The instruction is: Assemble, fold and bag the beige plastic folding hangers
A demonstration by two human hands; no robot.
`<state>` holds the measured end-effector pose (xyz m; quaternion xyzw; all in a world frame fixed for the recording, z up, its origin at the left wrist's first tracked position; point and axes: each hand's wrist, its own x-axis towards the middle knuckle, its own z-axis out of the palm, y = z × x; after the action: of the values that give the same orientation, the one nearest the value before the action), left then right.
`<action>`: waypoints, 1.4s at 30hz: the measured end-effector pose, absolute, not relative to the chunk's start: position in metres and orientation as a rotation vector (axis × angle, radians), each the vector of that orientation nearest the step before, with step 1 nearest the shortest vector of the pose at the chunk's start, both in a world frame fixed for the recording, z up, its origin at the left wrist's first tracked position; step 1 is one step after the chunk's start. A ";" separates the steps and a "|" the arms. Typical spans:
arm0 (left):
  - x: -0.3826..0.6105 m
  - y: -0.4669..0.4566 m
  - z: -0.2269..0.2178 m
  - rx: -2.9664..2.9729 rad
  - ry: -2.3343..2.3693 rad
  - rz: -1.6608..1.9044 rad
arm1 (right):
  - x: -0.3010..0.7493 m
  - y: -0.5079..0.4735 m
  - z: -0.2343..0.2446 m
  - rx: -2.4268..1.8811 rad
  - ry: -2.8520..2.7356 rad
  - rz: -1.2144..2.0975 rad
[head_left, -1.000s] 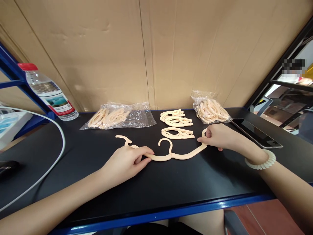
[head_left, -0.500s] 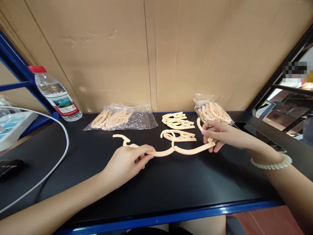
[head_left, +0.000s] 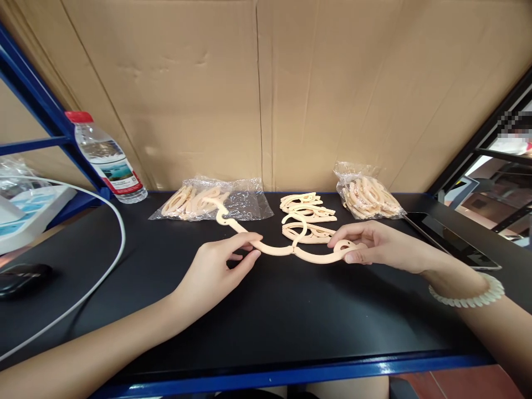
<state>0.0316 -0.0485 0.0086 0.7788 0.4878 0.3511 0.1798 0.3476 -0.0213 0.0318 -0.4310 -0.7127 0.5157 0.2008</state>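
Note:
A peach plastic hanger is held up just above the black tabletop, spread out between both hands. My left hand pinches its left arm with thumb and fingers. My right hand grips its right arm, whose end piece is folded in under the fingers. The hanger's left end sticks up toward the left bag. Behind it lie folded peach hangers in two small piles.
A flat clear bag of hangers lies back left, a fuller bag back right. A water bottle stands far left by a white cable. A tablet lies on the right. Cardboard forms the back wall.
The hanger has been lifted off the table; its left end swung upward and back. My right hand folded the hanger's right end inward and moved in toward the centre.

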 end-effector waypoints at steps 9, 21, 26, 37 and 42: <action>0.034 -0.049 0.008 1.766 1.209 1.154 | 0.346 -0.024 0.033 -1.208 -2.004 1.299; 0.032 -0.043 0.016 1.227 1.159 1.403 | 0.348 -0.021 0.032 -1.296 -2.086 1.123; 0.031 -0.043 0.016 1.329 1.171 1.394 | 0.350 -0.018 0.030 -1.315 -2.014 1.090; 0.030 -0.047 0.010 1.525 1.253 1.299 | 0.352 -0.018 0.027 -1.295 -1.803 1.085; 0.032 -0.048 0.013 1.413 1.248 1.380 | 0.349 -0.017 0.025 -1.273 -1.679 1.139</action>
<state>0.0322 -0.0482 0.0132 0.5565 0.4916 0.5434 0.3917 0.3494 -0.0165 0.0253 -0.4949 -0.6529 0.4427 0.3645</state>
